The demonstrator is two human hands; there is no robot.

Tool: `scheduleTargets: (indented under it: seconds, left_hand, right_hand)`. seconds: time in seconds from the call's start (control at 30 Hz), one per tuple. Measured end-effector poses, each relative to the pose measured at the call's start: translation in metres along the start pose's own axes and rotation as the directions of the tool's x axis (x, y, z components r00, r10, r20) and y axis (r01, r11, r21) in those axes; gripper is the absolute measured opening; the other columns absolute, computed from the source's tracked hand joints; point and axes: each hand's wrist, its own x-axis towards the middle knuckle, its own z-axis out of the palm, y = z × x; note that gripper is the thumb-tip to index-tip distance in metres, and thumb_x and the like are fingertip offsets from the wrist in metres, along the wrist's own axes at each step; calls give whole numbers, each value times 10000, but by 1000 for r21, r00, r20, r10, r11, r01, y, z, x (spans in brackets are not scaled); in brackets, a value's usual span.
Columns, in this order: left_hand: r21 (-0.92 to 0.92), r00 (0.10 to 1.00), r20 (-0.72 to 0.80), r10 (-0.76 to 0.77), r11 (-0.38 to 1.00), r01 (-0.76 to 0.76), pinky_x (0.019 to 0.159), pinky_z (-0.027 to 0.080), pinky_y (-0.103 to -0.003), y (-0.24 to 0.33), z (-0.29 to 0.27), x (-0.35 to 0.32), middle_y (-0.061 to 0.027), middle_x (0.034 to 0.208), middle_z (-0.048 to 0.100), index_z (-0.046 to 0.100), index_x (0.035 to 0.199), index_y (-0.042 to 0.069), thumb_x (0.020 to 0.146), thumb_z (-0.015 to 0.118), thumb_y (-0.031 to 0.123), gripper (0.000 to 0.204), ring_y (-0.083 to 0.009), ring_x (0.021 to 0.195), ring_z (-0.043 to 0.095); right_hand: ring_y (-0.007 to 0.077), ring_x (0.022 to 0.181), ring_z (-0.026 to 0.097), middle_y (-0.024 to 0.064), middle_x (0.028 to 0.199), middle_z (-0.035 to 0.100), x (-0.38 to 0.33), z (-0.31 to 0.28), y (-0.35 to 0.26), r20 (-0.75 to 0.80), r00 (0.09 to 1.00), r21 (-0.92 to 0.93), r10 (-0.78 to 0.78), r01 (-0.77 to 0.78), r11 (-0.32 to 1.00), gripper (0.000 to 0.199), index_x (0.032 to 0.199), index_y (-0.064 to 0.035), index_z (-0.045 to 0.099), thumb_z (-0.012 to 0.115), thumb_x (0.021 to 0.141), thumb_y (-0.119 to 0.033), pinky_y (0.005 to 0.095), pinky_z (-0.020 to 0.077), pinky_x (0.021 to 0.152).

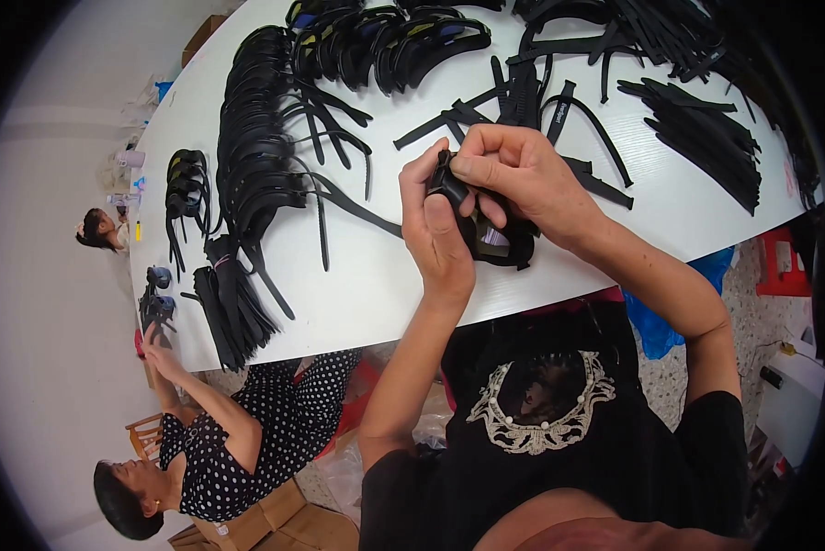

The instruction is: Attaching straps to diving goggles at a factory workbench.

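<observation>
Nearby lie straps [706,142] and goggle rows [258,138]; left hand [437,220] and right hand [527,179] pinch black goggles [509,246].

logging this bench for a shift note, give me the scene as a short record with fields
left hand: gripping black goggles
right hand: pinching the same goggles near one end
table: white
left on table: long row of goggles, bundle of straps nearer the person
right on table: pile of straps
nearby: co-worker in polka-dot clothes, hands by dark items at the table's left side
</observation>
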Motion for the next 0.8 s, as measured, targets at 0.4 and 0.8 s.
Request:
scheduleTargets:
  seconds: [0.4, 0.8]
  left_hand:
    - [-92, 942, 163, -292, 947, 309, 928, 480, -294, 13, -5, 18, -72, 1104, 663, 597, 1290, -11, 1076, 414, 328, 441, -147, 998, 618]
    - [-250, 743, 511, -432, 753, 609, 786, 557, -308, 14, 5, 20, -126, 944, 689, 628, 1191, -43, 1048, 425, 308, 430, -189, 817, 685]
  right_hand:
    - [46, 643, 369, -66, 706, 396, 16, -26, -5, -104, 945, -624, -310, 181, 760, 208, 958, -86, 653, 797, 878, -213, 227, 304, 581]
    - [43, 725, 553, -43, 799, 622, 48, -68, -7, -284, 917, -368, -279, 165, 915, 178, 914, -89, 710, 715, 931, -266, 226, 456, 729]
